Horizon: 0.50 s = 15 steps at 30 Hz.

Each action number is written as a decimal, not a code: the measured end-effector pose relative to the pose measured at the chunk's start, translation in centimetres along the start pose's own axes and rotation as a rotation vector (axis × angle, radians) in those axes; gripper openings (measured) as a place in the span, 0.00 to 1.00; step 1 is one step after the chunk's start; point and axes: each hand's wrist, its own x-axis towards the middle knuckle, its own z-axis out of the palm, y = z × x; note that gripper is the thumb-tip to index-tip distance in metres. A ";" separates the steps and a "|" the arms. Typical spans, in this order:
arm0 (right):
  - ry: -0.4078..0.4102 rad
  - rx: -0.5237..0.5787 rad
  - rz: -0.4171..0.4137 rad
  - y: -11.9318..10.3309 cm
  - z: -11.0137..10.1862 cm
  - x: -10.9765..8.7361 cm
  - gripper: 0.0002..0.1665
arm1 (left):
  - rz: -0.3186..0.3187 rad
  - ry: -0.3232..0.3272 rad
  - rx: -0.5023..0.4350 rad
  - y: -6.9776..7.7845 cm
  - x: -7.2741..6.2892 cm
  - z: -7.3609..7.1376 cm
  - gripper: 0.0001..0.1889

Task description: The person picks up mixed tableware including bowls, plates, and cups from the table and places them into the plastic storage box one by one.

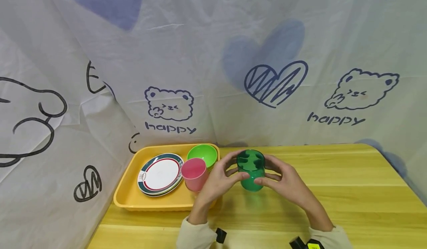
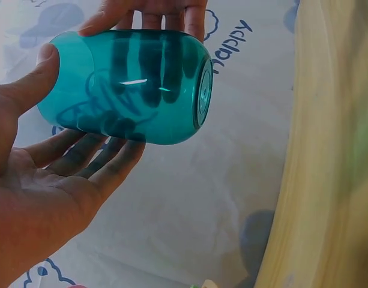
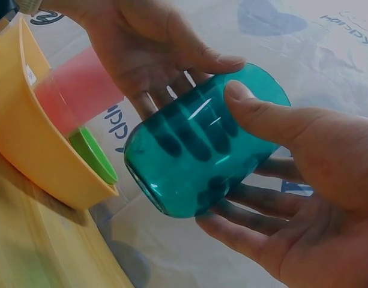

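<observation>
Both hands hold a clear green plastic cup between them, raised over the wooden table. My left hand grips its left side, thumb toward me and fingers round the far side. On the opposite side my right hand grips it the same way. Through the see-through wall of the cup the fingers show as dark shapes in the right wrist view. In the left wrist view the cup's round base points to the right.
A yellow tray stands left of the hands on the wooden table. In it are white plates with a dark green rim, a pink cup and green bowls. A printed white cloth hangs behind.
</observation>
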 end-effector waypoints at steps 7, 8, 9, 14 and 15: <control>0.000 -0.012 -0.027 -0.4 0.0 -0.2 0.39 | 0.022 0.005 0.015 0.9 -0.2 -0.2 0.33; 0.004 -0.023 -0.033 -0.4 0.0 -0.3 0.39 | 0.032 0.004 0.017 1.0 -0.3 -0.3 0.33; 0.010 -0.034 -0.041 -0.4 0.0 -0.3 0.38 | 0.041 0.005 0.021 1.2 -0.4 -0.5 0.33; 0.050 -0.068 -0.062 -0.3 0.1 -0.2 0.34 | 0.108 0.066 0.026 2.1 -1.4 -1.8 0.33; 0.055 -0.071 -0.062 -0.3 0.1 -0.2 0.33 | 0.117 0.090 0.026 2.4 -1.7 -2.2 0.33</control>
